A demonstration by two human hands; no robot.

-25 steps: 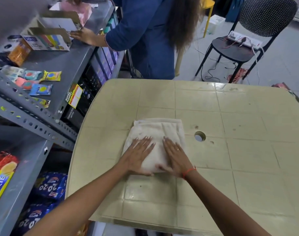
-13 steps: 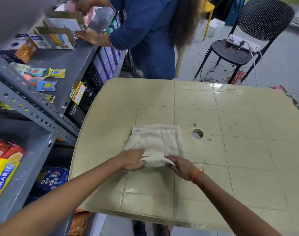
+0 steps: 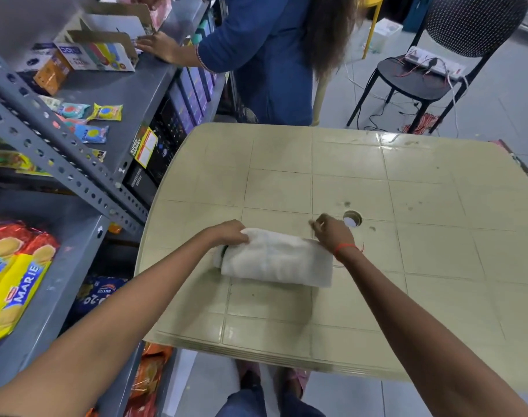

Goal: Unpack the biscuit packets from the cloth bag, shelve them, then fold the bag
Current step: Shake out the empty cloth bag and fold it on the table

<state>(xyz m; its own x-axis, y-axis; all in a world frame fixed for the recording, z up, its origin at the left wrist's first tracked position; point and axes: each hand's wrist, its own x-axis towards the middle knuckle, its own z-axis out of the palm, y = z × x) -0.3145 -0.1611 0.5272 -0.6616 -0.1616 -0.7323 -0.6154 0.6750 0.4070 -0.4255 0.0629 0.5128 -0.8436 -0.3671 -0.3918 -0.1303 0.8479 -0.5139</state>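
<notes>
**Bag all but folded, biscuits shelved**

The cloth bag (image 3: 274,260) lay compactly folded toward the near left corner of the beige plastic table (image 3: 437,266). The left hand (image 3: 229,233) gripped its left end. The right hand (image 3: 331,233) curled at its far right corner, grip unclear. Marie biscuit packets (image 3: 13,284) sat on the grey rack (image 3: 76,173) alongside, and only a final fold seemingly remained.

Showing bright, even indoor light with soft shadows; catching glare across the table (image 3: 386,138); bowing the shelf (image 3: 61,164) leftward; smearing the right hand (image 3: 331,234) slightly.
</notes>
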